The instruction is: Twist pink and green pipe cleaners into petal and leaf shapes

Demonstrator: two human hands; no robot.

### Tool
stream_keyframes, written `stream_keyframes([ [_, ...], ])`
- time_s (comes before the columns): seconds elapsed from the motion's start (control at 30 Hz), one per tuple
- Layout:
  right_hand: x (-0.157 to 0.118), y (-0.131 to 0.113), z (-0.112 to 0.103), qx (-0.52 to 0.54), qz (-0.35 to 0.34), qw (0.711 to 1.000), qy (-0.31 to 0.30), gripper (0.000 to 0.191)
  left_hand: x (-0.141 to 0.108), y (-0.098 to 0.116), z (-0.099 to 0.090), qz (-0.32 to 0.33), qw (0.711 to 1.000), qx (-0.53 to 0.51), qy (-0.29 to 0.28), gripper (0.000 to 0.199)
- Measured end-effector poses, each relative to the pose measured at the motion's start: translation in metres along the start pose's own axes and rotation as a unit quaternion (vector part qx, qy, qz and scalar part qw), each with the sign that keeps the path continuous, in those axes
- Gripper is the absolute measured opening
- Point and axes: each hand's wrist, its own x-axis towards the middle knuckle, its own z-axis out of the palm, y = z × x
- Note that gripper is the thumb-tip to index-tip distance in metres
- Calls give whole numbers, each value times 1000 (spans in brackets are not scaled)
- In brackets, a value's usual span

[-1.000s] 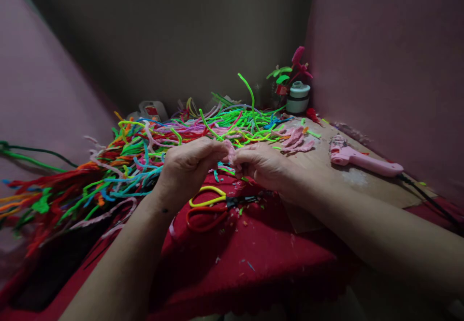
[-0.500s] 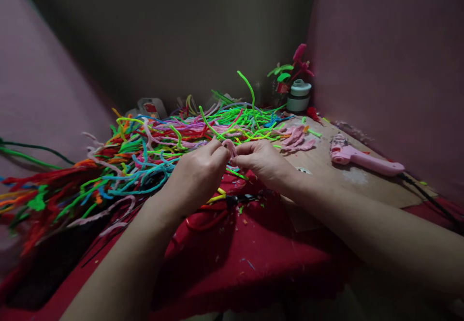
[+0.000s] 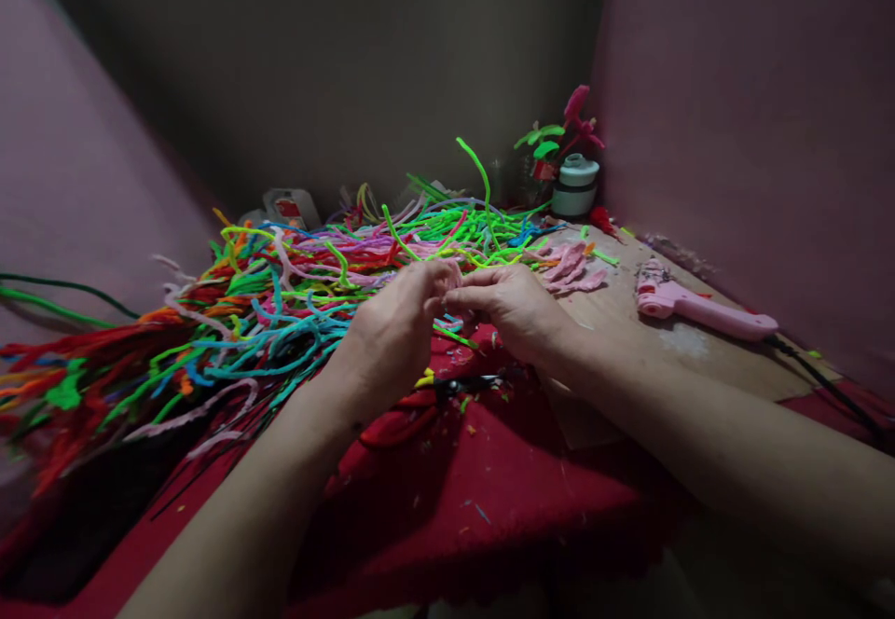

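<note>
Over the red tabletop [image 3: 503, 498], a pink fuzzy piece [image 3: 454, 272] is pinched narrowly by the left hand [image 3: 398, 316] and right hand [image 3: 521, 313], with scissors [image 3: 467, 383] at six o'clock.

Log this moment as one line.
left hand: holds pink strip | right hand: holds same pink strip | scissors: on red cloth, partly hidden | glue gun: on board

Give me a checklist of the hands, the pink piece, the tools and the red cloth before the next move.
1. Left hand gripping the small fuzzy pink piece: ok.
2. Right hand pinching it too: ok.
3. Piece's full shape visible: cannot tell; fingers hide most.
4. Scissors with yellow and red handles unobstructed: not ok; left arm covers part.
5. Pink plastic corded tool apart from hands: ok.
6. Red cloth scrap-free: not ok.
</note>
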Motion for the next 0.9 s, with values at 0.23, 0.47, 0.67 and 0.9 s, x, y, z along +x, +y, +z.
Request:
stream_keyframes([
  [0.23, 1, -1, 0, 68, -11, 997, -21, 9, 7, -13, -3, -348, 824, -444, -47, 24],
  [0.47, -1, 0, 2, 55, -4, 998, -21, 3, 9, -4, -1, -324, 858, -396, -33, 21],
  [0.67, -1, -1, 1, 47, -7, 999, -22, 12, 8, 1, 3, -223, 954, -201, 1, 11],
  [0.9, -2, 0, 1, 82, -5, 995, -47, 9, 9, -2, 5, -239, 899, -365, -33, 15],
])
